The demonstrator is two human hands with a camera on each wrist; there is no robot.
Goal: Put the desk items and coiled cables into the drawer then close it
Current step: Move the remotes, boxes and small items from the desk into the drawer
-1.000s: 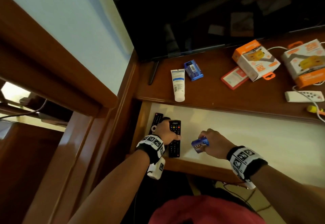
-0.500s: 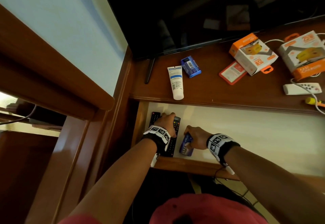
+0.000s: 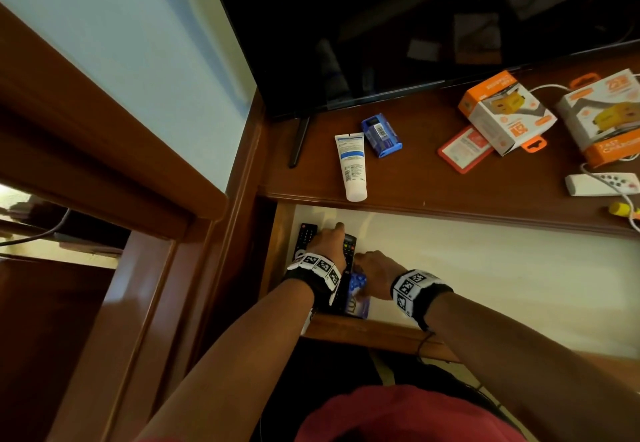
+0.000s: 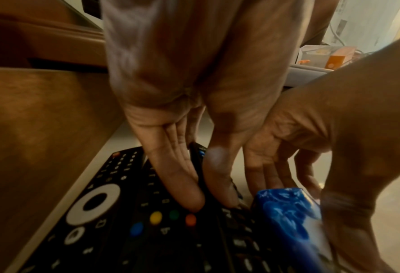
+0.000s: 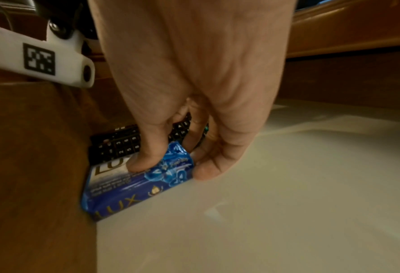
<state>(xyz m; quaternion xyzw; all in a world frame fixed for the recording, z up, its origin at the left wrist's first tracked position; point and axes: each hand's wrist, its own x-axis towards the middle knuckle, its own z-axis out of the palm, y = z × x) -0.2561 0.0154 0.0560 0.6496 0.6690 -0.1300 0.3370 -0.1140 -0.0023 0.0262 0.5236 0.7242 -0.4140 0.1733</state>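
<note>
The drawer (image 3: 485, 275) stands open with a white floor. Two black remotes (image 3: 306, 233) (image 4: 93, 201) lie side by side at its left end. My left hand (image 3: 332, 240) (image 4: 194, 184) rests on them with its fingers straight. A blue Lux soap bar (image 3: 358, 285) (image 5: 133, 190) (image 4: 285, 212) lies against the drawer's front wall, touching the right remote (image 5: 119, 144). My right hand (image 3: 374, 268) (image 5: 174, 168) grips its far end, thumb on top and fingers at the side.
On the desk top lie a white tube (image 3: 353, 164), a small blue box (image 3: 381, 135), a red card (image 3: 464, 145), two orange-and-white boxes (image 3: 505, 112), a white remote (image 3: 602, 183) and a white cable. A TV (image 3: 415, 25) stands behind.
My right hand carried the soap bar left and down onto the drawer floor beside the remotes. My left hand slid farther along the remotes and its fingers straightened.
</note>
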